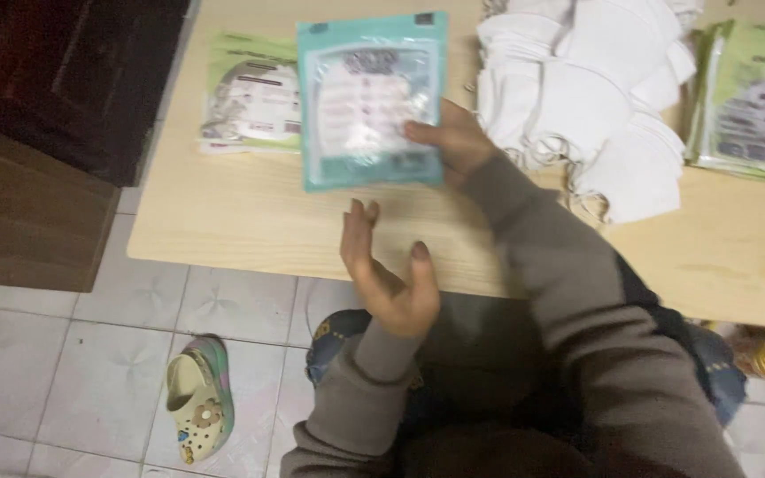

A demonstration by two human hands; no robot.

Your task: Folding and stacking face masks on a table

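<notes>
My right hand (455, 140) pinching teal mask packet (372, 99) by right edge, held over wooden table (250, 221). My left hand (389, 279) spread open below, touching nothing. One-sided grip: slick film could slip, packet drop onto green packet (251, 93) behind, or knock white mask pile (595, 88).

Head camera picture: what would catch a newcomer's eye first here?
The teal packet held up mid-table by the right hand, with the left hand open below it. A heap of white masks lies to its right. A small clog sits on the tiled floor.
</notes>
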